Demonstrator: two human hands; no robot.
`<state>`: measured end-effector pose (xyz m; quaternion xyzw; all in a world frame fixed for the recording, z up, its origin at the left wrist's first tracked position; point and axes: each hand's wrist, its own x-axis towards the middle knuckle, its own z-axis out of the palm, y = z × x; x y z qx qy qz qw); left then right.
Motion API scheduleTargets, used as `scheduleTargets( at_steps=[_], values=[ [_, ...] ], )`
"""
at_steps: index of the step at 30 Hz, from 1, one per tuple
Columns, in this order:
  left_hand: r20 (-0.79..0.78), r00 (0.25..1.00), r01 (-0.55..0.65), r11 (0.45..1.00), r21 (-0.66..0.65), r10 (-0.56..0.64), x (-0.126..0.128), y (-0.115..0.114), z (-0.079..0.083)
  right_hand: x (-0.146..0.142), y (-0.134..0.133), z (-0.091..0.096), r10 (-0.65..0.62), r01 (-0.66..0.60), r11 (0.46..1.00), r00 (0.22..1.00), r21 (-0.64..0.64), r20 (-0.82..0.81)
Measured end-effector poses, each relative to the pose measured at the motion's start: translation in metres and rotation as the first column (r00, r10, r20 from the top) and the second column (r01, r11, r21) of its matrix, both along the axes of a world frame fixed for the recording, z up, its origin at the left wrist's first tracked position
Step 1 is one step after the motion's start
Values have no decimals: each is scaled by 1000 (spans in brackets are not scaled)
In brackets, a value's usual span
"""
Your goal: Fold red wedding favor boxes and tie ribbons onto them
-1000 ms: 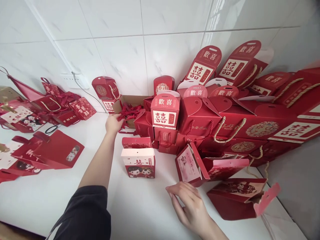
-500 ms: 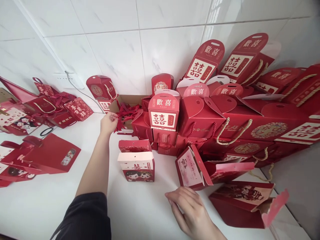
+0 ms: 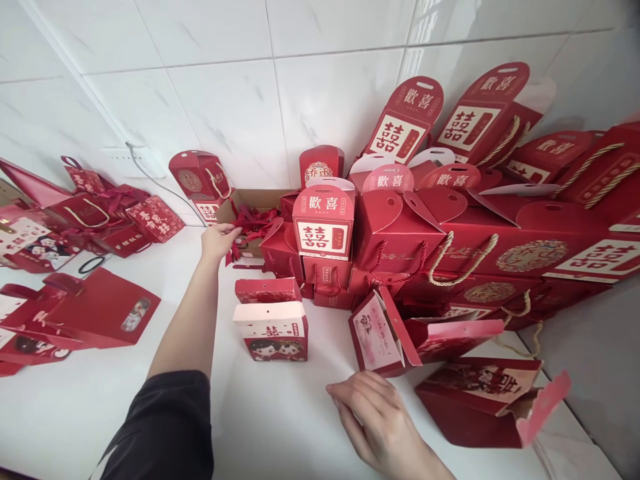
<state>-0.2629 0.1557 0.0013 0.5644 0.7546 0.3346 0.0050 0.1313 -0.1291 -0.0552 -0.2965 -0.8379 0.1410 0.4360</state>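
Observation:
My left hand [image 3: 220, 241] reaches to the near left corner of an open cardboard box [image 3: 267, 198] that holds dark red ribbons [image 3: 255, 225]. Its thumb and fingers pinch the ribbon at the box's edge. My right hand [image 3: 373, 413] hovers low over the white table, fingers curled together, with nothing visible in them. Between my hands stands a small gift box [image 3: 271, 340] with two cartoon faces, its top flaps open. Just beyond my right hand sits a pink-fronted red box [image 3: 376, 333], also open.
Red gift boxes with rope handles [image 3: 400, 233] are stacked against the tiled wall on the right. An open box [image 3: 480, 407] lies tilted at the near right. More red boxes [image 3: 107, 307] lie on the left, near a black loop [image 3: 93, 265] and a wall socket [image 3: 135, 162].
My left hand has shifted slightly right, to the ribbons at the box's edge. The right hand has hardly moved, and the whole view has shifted a little.

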Motion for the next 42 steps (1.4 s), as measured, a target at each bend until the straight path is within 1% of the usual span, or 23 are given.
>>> scheduleTargets(
  at_steps=[6,11,16,20,25,29,32,35,37,39,42],
  values=[
    [17,998,65,997,48,-66,7,6,-2,0,0,0,-2,1,1000,1000,11,20],
    [30,997,67,993,95,-70,9,8,-1,0,0,0,0,0,1000,999,8,37],
    [167,981,76,988,131,-98,12,11,-1,0,1,0,0,0,1000,999,12,46],
    [264,956,65,973,222,-124,14,12,3,-1,0,-1,-5,4,1000,998,18,55],
    [296,943,21,915,402,-151,16,6,13,-1,-1,-1,-4,2,1000,998,27,60],
    [385,911,-70,864,499,-149,17,4,22,0,-2,-1,-2,0,1000,998,28,67],
    [479,859,-122,836,535,-181,18,3,33,0,-1,-1,-1,-1,999,998,33,70],
    [583,767,-167,794,585,-268,20,-3,48,-1,-1,-1,-6,3,999,997,42,77],
    [624,708,-189,763,618,-330,21,-9,58,-2,-2,-1,-8,4,999,997,44,82],
    [625,691,-176,753,634,-364,23,-16,66,-2,-2,-1,-8,4,999,997,43,82],
    [595,704,-133,750,648,-389,29,-31,72,-2,-2,0,-12,10,1000,998,24,66]
  ],
)
